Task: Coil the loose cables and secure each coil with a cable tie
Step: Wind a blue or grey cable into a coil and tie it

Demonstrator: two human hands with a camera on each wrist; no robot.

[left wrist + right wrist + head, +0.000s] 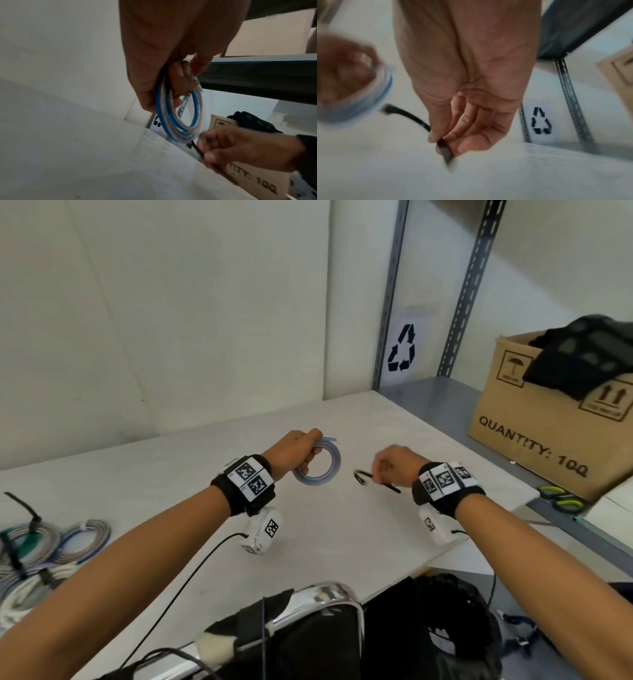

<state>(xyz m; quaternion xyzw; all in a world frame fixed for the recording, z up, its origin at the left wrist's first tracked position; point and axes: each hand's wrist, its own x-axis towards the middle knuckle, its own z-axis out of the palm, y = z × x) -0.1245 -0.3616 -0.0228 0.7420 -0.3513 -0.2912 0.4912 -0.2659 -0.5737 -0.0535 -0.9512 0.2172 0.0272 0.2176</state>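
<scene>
A small coil of blue and clear cable (318, 465) (178, 119) (368, 97) hangs above the white table (308, 542), gripped at its top by my left hand (298, 451) (171, 83). My right hand (390, 465) (450, 139) is just to the right of the coil, a little apart from it. It pinches a black cable tie (364, 475) (409, 115) between thumb and fingers. The tie's head end points toward the coil, and its tail sticks out below the fingers (447, 154). The right hand (240, 148) appears blurred in the left wrist view.
Several tied cable coils (44, 549) lie at the table's left edge. A cardboard box (548, 422) with a black item on it stands on the metal shelf at right, green-handled cutters (561, 498) beside it. Black gear (376, 628) sits at the near edge.
</scene>
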